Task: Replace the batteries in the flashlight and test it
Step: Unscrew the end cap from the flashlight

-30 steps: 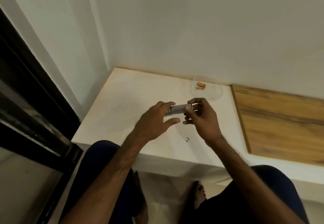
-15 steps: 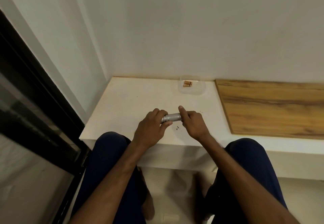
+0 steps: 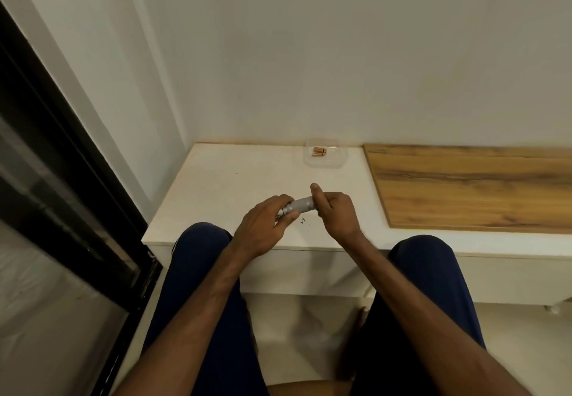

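Note:
A small silver flashlight (image 3: 299, 205) lies level between my two hands, just above the white table (image 3: 223, 179) near its front edge. My left hand (image 3: 263, 228) grips its left end with curled fingers. Around the right end my right hand (image 3: 335, 210) is closed, thumb raised along the barrel. Both ends of the flashlight are hidden by my fingers. Two copper-coloured batteries (image 3: 318, 151) lie in a clear plastic tray (image 3: 335, 163) at the back of the table by the wall.
A wooden board (image 3: 470, 188) covers the surface to the right of the white table. Small dark specks (image 3: 304, 220) lie on the table under my hands. A black-framed glass door (image 3: 62, 179) stands at the left. My knees in dark blue trousers press against the table's front.
My hands and the flashlight have come nearer the table's front edge and lower. The camera has tilted down, so the tray of batteries now appears farther from my hands.

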